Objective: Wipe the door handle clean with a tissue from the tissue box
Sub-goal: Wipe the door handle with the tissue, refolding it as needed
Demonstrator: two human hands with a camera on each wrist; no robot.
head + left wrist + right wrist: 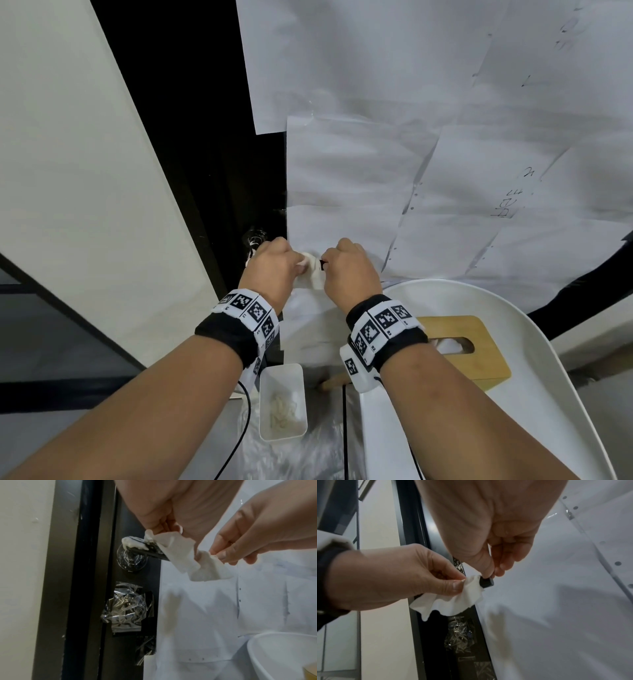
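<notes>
Below, at 5 o'clock, a wooden tissue box with a tissue in its slot is seen on a white chair; a white bin at 6 o'clock holds crumpled scraps. At centre, the tissue is draped over the black door handle, pinched by the left hand and the right hand. White residue is left near the handle's base. Handwriting on the paper sheets cannot be read.
</notes>
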